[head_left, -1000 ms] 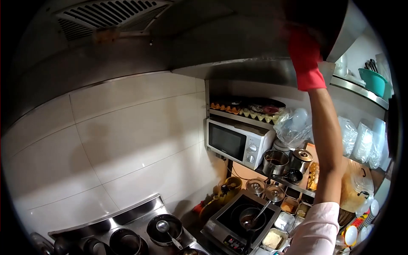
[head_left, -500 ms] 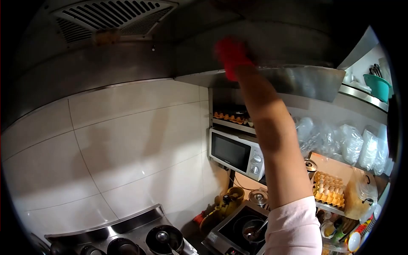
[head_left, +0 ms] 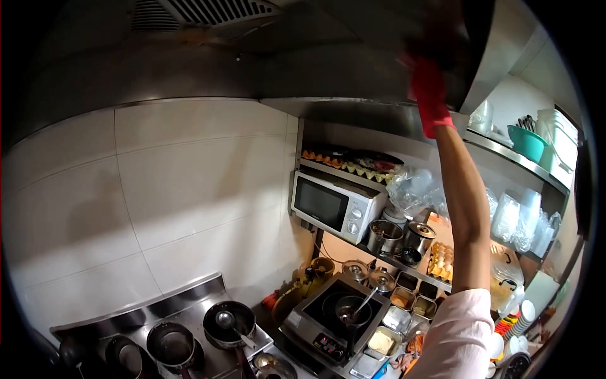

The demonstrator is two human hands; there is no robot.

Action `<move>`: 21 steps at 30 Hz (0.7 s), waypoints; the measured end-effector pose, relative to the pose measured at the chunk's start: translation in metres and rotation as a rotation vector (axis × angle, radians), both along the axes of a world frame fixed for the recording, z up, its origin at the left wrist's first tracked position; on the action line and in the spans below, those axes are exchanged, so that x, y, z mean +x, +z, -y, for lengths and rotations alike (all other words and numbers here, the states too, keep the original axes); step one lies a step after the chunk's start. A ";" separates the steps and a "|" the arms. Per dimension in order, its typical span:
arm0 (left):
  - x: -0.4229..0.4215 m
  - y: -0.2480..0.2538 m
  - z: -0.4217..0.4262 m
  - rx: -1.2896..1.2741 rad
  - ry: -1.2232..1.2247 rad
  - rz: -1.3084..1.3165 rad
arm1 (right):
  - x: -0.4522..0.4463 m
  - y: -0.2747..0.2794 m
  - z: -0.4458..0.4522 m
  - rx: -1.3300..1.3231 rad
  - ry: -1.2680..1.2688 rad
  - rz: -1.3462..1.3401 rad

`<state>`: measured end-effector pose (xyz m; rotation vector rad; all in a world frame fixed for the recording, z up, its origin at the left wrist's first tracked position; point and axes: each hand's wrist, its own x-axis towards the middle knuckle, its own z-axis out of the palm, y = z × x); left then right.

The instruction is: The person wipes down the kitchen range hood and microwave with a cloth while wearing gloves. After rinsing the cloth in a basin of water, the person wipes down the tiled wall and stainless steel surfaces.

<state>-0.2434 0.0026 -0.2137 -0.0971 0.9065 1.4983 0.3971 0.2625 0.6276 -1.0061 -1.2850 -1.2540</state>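
One arm in a light pink sleeve reaches up the right side of the view, and it looks like my right. At its end my right hand point(head_left: 429, 88), in a red rubber glove, is raised against the dark metal range hood point(head_left: 328, 69), near the hood's right end. Its fingers lie in shadow and are smeared by motion, so whether they hold something cannot be made out. Behind the wrist runs the hood's lower metal edge. My left hand is outside the view.
Below are a white microwave point(head_left: 328, 203), an induction cooker point(head_left: 336, 319) with a small pan, lidded pots, seasoning tins and an egg tray point(head_left: 441, 261). Black pans point(head_left: 171, 345) stand on the steel stove at lower left. A teal bowl point(head_left: 528, 144) sits on the right shelf.
The gloved hand first swept left along the hood, then came back right and up to the hood's right end. The view has also shifted, showing more of the right shelf and the counter.
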 end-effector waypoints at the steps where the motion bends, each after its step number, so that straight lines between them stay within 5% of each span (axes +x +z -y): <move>1: -0.002 -0.003 0.003 0.000 0.003 0.013 | -0.003 -0.009 0.001 -0.059 0.026 -0.033; 7: -0.006 -0.016 0.019 -0.004 0.026 0.077 | -0.038 -0.091 0.027 -0.318 0.260 -0.073; 10: 0.009 0.039 0.038 -0.037 0.015 -0.040 | -0.059 -0.141 0.076 -0.427 0.680 0.009; 12: 0.009 0.063 0.048 -0.036 -0.076 -0.112 | -0.073 -0.154 0.101 -0.660 1.048 -0.420; 13: 0.005 0.068 0.064 0.210 -0.216 -0.217 | -0.062 -0.159 0.098 -0.704 1.223 -0.523; 14: 0.001 0.071 0.084 0.454 -0.361 -0.316 | -0.076 -0.165 0.121 -0.744 1.249 -0.581; 17: -0.037 -0.014 0.077 0.713 -0.411 0.168 | -0.010 -0.170 0.119 -0.615 0.915 -0.760; 18: -0.032 -0.002 0.086 0.667 -0.375 0.149 | -0.017 -0.173 0.128 -0.493 0.733 -0.872; 20: -0.001 0.078 0.106 0.588 -0.284 0.113 | 0.062 -0.166 0.085 -0.326 0.916 -0.906; 21: 0.001 0.076 0.103 0.548 -0.283 0.039 | 0.055 -0.161 0.099 -0.382 0.742 -0.753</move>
